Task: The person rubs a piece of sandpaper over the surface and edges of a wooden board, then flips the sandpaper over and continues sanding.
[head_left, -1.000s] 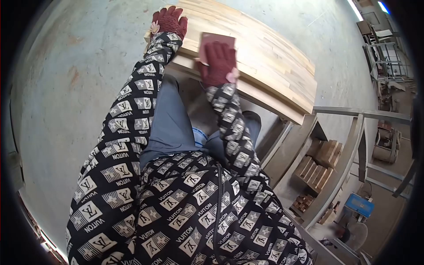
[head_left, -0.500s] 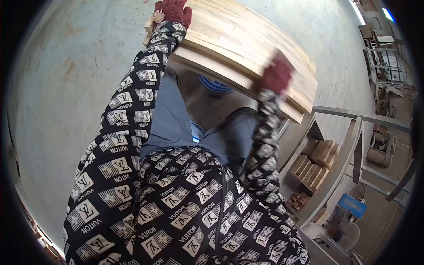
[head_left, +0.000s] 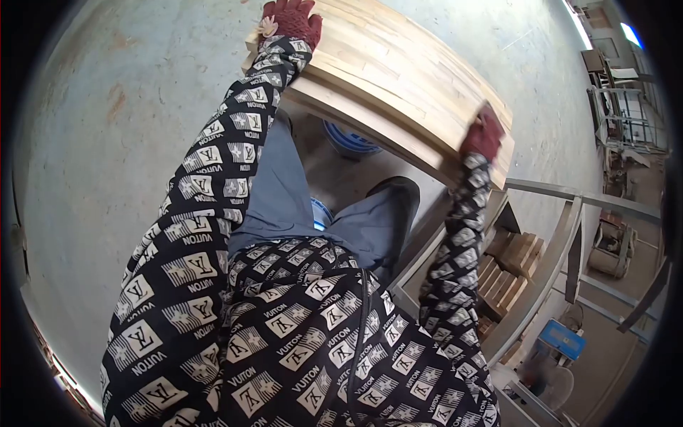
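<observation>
A pale laminated wood board [head_left: 398,64] lies in front of me, with further board edges showing beneath its near side. At the board's left end my left hand [head_left: 293,21], in a dark red knit glove, rests with its fingers spread on the wood. My gloved right hand [head_left: 485,135] is over the right end near the front edge, its fingers curled together and slightly blurred. What it holds, if anything, is hidden.
A grey metal frame [head_left: 541,188] stands at the right, with stacked wood blocks [head_left: 498,285] beside it. Farther right are a blue box [head_left: 563,337] and a fan [head_left: 558,384]. A blue-and-white round container [head_left: 352,139] sits below the boards.
My right hand has moved right along the board toward its right end. My left hand stays at the left end, and the view has shifted slightly.
</observation>
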{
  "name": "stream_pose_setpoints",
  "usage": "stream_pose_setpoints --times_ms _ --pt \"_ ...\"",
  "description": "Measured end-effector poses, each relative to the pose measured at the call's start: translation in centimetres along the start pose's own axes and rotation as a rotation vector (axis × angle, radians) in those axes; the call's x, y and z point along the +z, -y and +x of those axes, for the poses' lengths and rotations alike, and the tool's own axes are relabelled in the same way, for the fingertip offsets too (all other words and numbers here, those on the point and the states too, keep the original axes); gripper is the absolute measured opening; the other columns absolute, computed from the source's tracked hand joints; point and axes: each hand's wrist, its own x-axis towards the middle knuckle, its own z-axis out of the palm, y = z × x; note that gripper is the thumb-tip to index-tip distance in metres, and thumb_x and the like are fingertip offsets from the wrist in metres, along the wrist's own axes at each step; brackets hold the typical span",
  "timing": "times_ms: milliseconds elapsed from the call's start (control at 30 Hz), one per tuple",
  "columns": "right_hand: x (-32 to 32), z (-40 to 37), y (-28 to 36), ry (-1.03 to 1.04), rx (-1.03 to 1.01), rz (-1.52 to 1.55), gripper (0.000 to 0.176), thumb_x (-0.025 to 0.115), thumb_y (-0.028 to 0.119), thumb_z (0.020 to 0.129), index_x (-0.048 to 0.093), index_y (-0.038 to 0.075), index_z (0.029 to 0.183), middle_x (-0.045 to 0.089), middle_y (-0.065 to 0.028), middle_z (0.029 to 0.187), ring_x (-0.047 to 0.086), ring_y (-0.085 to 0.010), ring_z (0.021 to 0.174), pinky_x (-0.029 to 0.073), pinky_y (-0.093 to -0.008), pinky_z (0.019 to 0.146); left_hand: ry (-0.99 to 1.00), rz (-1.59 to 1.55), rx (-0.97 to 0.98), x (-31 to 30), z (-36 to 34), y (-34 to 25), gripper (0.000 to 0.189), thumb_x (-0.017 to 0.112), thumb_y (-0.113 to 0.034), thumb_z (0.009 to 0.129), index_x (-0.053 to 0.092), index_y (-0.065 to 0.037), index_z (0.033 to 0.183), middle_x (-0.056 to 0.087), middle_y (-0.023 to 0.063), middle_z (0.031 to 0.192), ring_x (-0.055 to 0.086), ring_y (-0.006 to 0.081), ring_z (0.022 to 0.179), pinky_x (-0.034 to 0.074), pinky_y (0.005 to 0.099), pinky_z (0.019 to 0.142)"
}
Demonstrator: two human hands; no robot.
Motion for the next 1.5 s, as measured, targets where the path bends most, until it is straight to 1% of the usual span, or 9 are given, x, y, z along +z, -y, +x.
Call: stream_pose_setpoints --times_ms 167,200,267,400,533,700,833,1200,1500 --pt "11.4 4.7 -10.4 -0.729 -0.309 -0.233 0.024 0.061 0.02 0.075 0.071 0.009 0.094 0.069 -0.0116 0.096 0.061 -0.0334 0.095 0.045 -0.0521 0.084 0.003 0.01 -0.004 -1.0 0.3 -0.5 0.044 0.05 -0.039 0.091 0.059 -0.015 0.127 0.054 0.0087 0.137 0.045 0.0285 0.128 0.028 0.0433 0.11" --pt "11.2 4.3 -3.8 -0.54 -0.313 -0.243 0.019 0.063 0.021 0.072 0.072 0.01 0.085 0.069 -0.0097 0.084 0.063 -0.032 0.085 0.046 -0.0528 0.075 0.0 0.013 0.002 -0.8 0.2 -0.4 0.044 0.05 -0.039 0.091 0.059 -0.015 0.127 0.054 0.0087 0.137 0.045 0.0285 0.128 0.028 0.0433 0.11" --pt "13.0 3.4 7.8 -0.12 -0.257 -0.34 0.031 0.062 0.023 0.073 0.067 0.009 0.1 0.065 -0.0114 0.106 0.058 -0.0343 0.1 0.042 -0.0525 0.079 0.006 0.004 0.006 -0.6 0.1 -0.3 0.045 0.05 -0.039 0.091 0.059 -0.015 0.127 0.053 0.0088 0.137 0.046 0.0289 0.128 0.029 0.0431 0.11" --pt "12.9 0.0 20.4 0.013 -0.517 -0.098 0.027 0.056 0.021 0.083 0.06 0.01 0.108 0.059 -0.0129 0.111 0.054 -0.0345 0.107 0.042 -0.0502 0.091 0.035 -0.005 0.017 -0.6 0.1 0.0 0.044 0.049 -0.039 0.092 0.058 -0.015 0.128 0.052 0.0095 0.139 0.045 0.0304 0.129 0.03 0.0432 0.11" --pt "9.1 0.4 18.5 0.212 -0.378 0.02 0.028 0.054 0.018 0.084 0.06 0.009 0.111 0.061 -0.0133 0.111 0.057 -0.036 0.101 0.046 -0.0478 0.088 0.046 -0.051 0.026 -1.7 -0.2 -0.2 0.045 0.049 -0.039 0.092 0.057 -0.015 0.129 0.052 0.0096 0.139 0.045 0.031 0.129 0.03 0.0437 0.11" --pt "4.2 2.4 0.8 -0.035 -0.151 -0.085 0.027 0.052 0.016 0.087 0.062 0.007 0.11 0.061 -0.0148 0.116 0.06 -0.0373 0.1 0.048 -0.0466 0.09 0.013 -0.001 0.017 0.2 0.0 0.1 0.045 0.05 -0.039 0.092 0.057 -0.017 0.13 0.051 0.0088 0.14 0.045 0.0301 0.13 0.029 0.0437 0.11" --pt "-1.0 1.5 -3.6 -0.047 0.025 -0.137 0.035 0.053 0.013 0.085 0.061 0.006 0.119 0.058 -0.0185 0.124 0.058 -0.0368 0.109 0.044 -0.0442 0.097 0.008 -0.016 0.008 -0.5 0.0 -0.1 0.045 0.051 -0.04 0.092 0.057 -0.016 0.129 0.052 0.0087 0.139 0.044 0.0304 0.13 0.028 0.044 0.111" --pt "7.1 -7.7 21.0 0.098 -0.511 0.062 0.045 0.064 0.012 0.07 0.059 0.006 0.114 0.057 -0.0169 0.118 0.048 -0.0404 0.115 0.036 -0.0505 0.099 0.03 -0.026 0.03 0.2 0.2 0.7 0.046 0.048 -0.041 0.092 0.057 -0.016 0.13 0.052 0.0089 0.139 0.045 0.0319 0.13 0.031 0.0438 0.11" --pt "-2.8 -6.4 -1.6 -0.195 -0.131 -0.107 0.029 0.064 0.012 0.084 0.068 0.005 0.112 0.067 -0.0186 0.111 0.06 -0.0359 0.108 0.046 -0.0428 0.096 0.015 -0.029 0.03 0.4 0.3 0.7 0.046 0.047 -0.04 0.092 0.058 -0.016 0.129 0.052 0.0089 0.139 0.045 0.0313 0.13 0.03 0.0425 0.11"
